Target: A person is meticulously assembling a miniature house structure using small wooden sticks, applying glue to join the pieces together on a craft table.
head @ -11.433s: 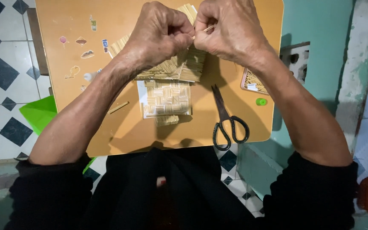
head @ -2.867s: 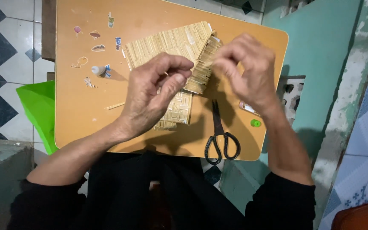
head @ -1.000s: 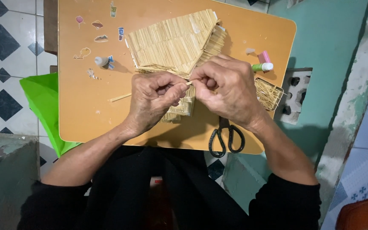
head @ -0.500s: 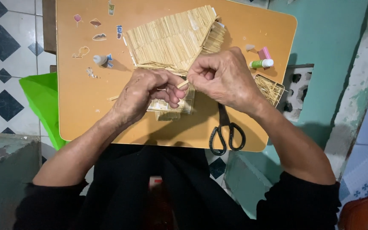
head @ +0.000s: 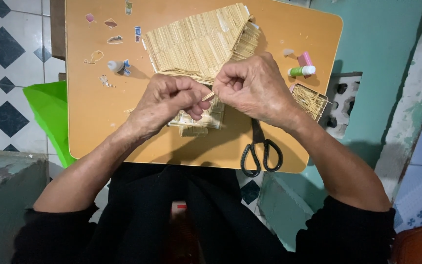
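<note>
One thin wooden stick [head: 208,96] is pinched between both hands just above the middle of the small orange table [head: 289,39]. The left hand [head: 169,102] is curled nearly closed on its near end; the right hand [head: 255,88] is closed round the other end with fingertips drawn together, a grip suited to something so slender. Directly beyond them stands a model house of sticks [head: 199,44], its sloped roof facing the camera, close enough to work on. A tray of loose sticks [head: 309,100] lies just right of the right hand, black scissors [head: 260,151] at the near edge, and a small glue bottle [head: 301,71] at the far right.
</note>
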